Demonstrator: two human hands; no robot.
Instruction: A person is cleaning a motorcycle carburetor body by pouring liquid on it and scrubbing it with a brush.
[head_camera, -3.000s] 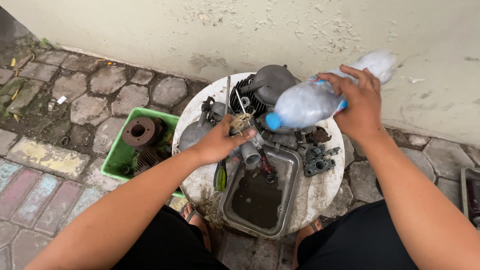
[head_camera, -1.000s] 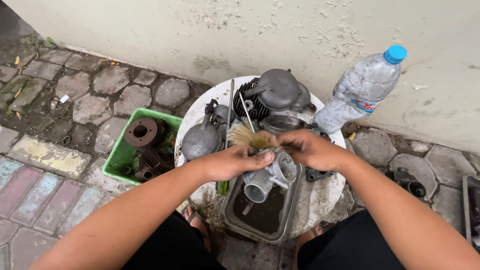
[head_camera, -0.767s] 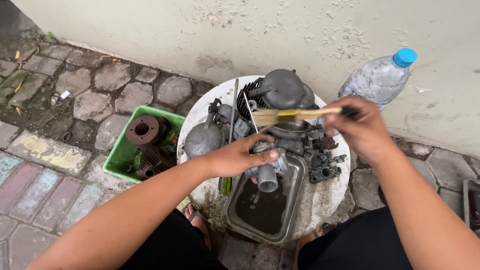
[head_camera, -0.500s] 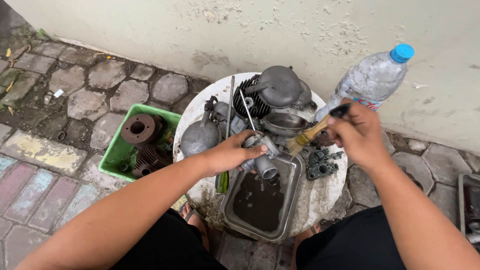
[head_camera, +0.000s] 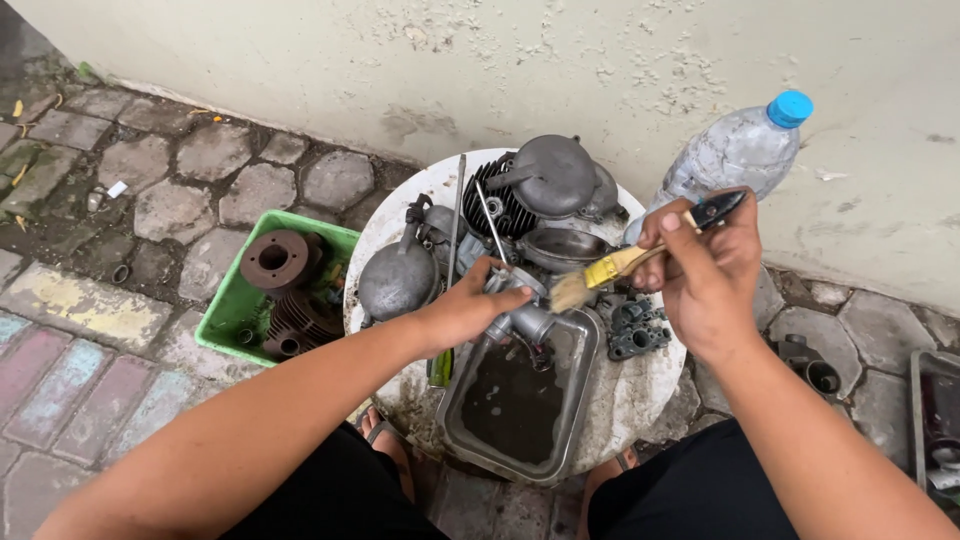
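Note:
My left hand (head_camera: 468, 308) grips a small grey metal engine part (head_camera: 522, 318) over the near-left corner of a metal tray (head_camera: 575, 395) holding dark liquid. My right hand (head_camera: 705, 262) holds a paintbrush (head_camera: 612, 270) with a black handle and yellow band; its bristles point left, close to the metal part. Both are above a round white table (head_camera: 640, 395) crowded with grey engine parts.
A clear plastic bottle (head_camera: 735, 152) with a blue cap stands at the table's back right against the wall. A green bin (head_camera: 232, 300) with rusty cylinders sits on the stone paving to the left. A finned cylinder and covers (head_camera: 545, 185) fill the table's back.
My right hand set the bottle down by the wall, picked up the paintbrush and brought its bristles toward the part. My left hand kept holding the part over the tray.

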